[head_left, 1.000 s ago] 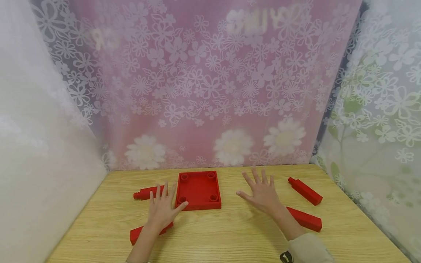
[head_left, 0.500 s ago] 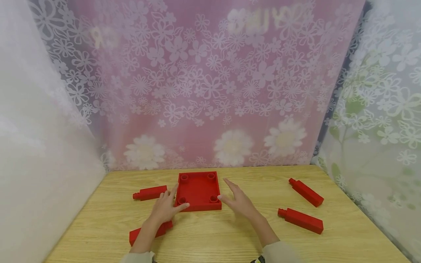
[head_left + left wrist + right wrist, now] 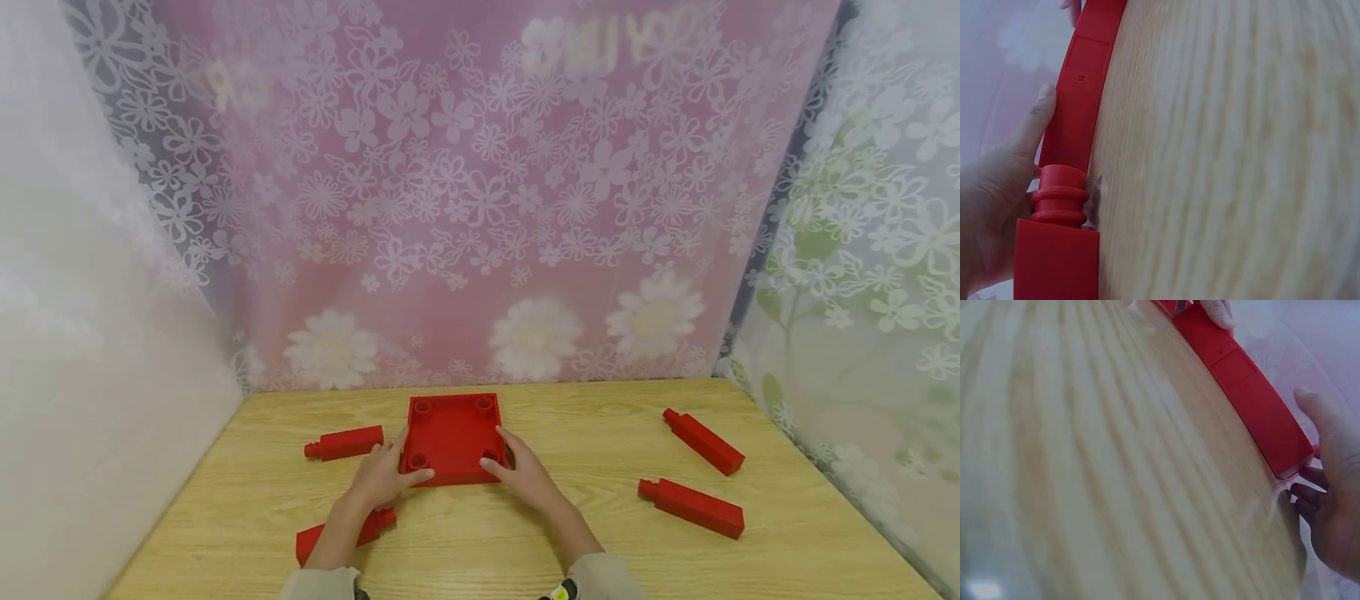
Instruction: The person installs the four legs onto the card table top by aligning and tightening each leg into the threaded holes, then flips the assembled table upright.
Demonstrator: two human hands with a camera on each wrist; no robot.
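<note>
A red square panel (image 3: 453,433) with a raised rim and round sockets at its corners lies on the table. My left hand (image 3: 377,477) grips its front left corner, thumb on the front rim and fingers along the left side. At the front right corner my right hand (image 3: 528,479) holds it the same way; in the right wrist view its thumb (image 3: 1313,406) stands slightly off the front wall (image 3: 1254,394). Under my left forearm lies a red block-shaped leg (image 3: 372,527), partly hidden. Its ridged round end (image 3: 1060,197) shows close by the left hand in the left wrist view.
Another red leg (image 3: 347,442) lies left of the panel. Two more, a farther leg (image 3: 705,442) and a nearer leg (image 3: 697,508), lie on the right of the wooden table (image 3: 465,542). A pink floral curtain (image 3: 480,208) hangs behind.
My right hand has come in from the right, from spread fingers above the table to the panel's right corner. The left hand has closed in on the left corner. The legs stay put.
</note>
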